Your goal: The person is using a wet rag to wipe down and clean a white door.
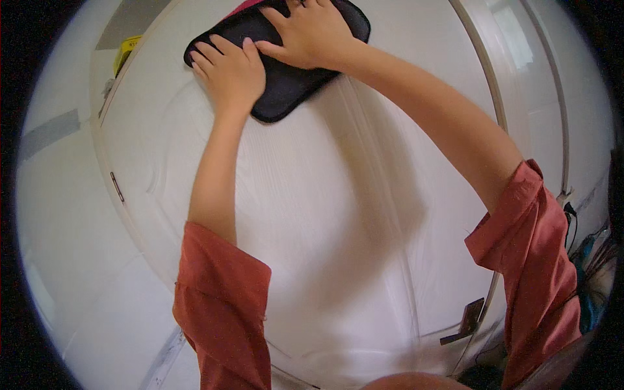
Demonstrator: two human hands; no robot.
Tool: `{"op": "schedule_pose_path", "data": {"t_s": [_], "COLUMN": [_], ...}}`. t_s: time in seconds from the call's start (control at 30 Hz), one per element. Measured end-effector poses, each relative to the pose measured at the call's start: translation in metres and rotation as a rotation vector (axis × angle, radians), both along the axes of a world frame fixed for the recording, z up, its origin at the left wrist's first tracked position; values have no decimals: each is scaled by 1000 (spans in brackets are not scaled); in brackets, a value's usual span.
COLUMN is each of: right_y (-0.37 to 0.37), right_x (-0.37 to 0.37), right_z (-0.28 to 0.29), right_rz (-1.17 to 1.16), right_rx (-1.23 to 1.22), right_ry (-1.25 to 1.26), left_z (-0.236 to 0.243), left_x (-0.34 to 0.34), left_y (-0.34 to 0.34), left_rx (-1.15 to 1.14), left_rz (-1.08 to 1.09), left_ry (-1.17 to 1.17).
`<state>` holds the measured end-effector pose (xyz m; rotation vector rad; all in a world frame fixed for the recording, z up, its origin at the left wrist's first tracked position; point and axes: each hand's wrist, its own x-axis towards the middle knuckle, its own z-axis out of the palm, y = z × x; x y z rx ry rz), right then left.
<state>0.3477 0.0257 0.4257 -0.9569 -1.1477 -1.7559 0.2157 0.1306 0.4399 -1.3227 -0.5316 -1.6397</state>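
Black pad sits approx. 12 o'clock in view, against white door. L hand lies toward its 9 o'clock side, R hand toward 1 o'clock, thumb tips just beside each other; prob. spread that way to keep it flat & steady. L fingers fanned out, unclenched. R thumb + index splayed; other tips at pic's edge, so can't tell if they hook over. Pad looks dark, matte, w/ rounded corners; pink strip at its 11 o'clock edge.
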Motion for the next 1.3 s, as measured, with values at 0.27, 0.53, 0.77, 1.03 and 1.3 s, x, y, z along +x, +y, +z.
{"op": "schedule_pose_path", "data": {"t_s": [0.27, 0.53, 0.77, 1.03, 1.3], "right_y": [-5, -14, -21, -14, -32], "right_x": [10, 3, 7, 14, 12], "right_z": [-81, -194, -127, -145, -264], "right_rz": [-41, -5, -55, -72, -65], "right_rx": [105, -161, -38, -30, -399], "right_ry": [40, 129, 46, -17, 126], "left_z": [-85, -187, -130, -150, -254], "left_x": [11, 10, 22, 23, 15], "left_y": [-33, -61, -63, -59, -69], "left_rx": [35, -124, -16, -34, -197], "left_rz": [-9, -158, -148, -206, -251], "left_ry": [144, 394, 253, 256, 526]}}
